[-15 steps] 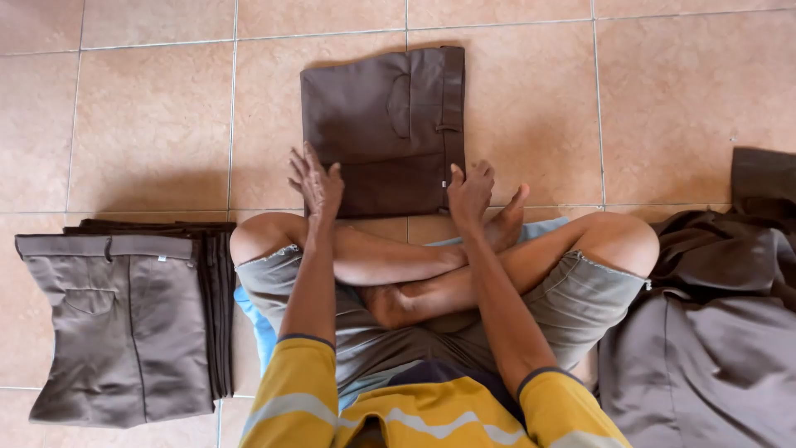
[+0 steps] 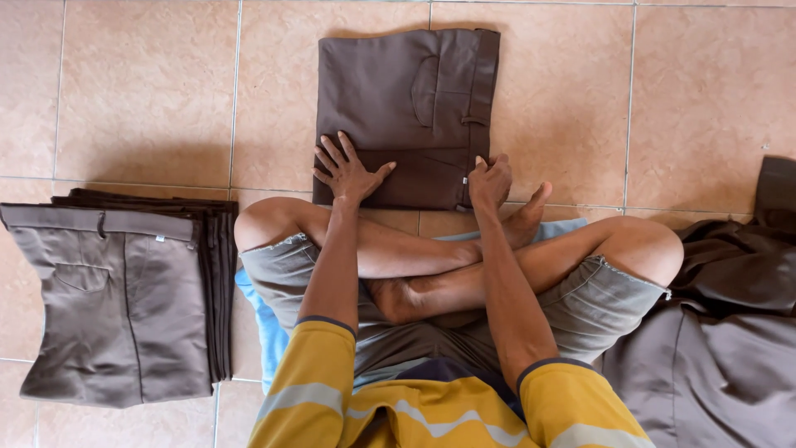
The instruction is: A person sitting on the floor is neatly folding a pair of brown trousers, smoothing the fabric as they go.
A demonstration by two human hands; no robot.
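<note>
1. Closest in: yellow sleeves with grey stripes, grey shorts (image 2: 597, 294), legs crossed on a light blue cushion (image 2: 261, 319) on the tiled floor (image 2: 141, 91).
2. Off to the left: a stack of folded brown trousers (image 2: 124, 299), waistband at the top, back pocket showing, dark folded edges lined up along its right side.
3. Off to the right: a loose heap of brown cloth (image 2: 730, 332), unfolded, touching the right knee.
4. Further out, over the shins: left hand (image 2: 347, 172) spread wide and flat, fingers fanned, pressing the near left edge of the folded brown trousers (image 2: 406, 99).
5. Right hand (image 2: 489, 181) curled narrow, fingers bunched on the near right corner of the same folded brown trousers, beside the waistband; cannot tell whether pinching cloth or just pressing.
6. Farthest: folded brown trousers lying flat on the floor straight ahead, just beyond the feet, waistband running down the right side, pocket flap and belt loop facing up.
</note>
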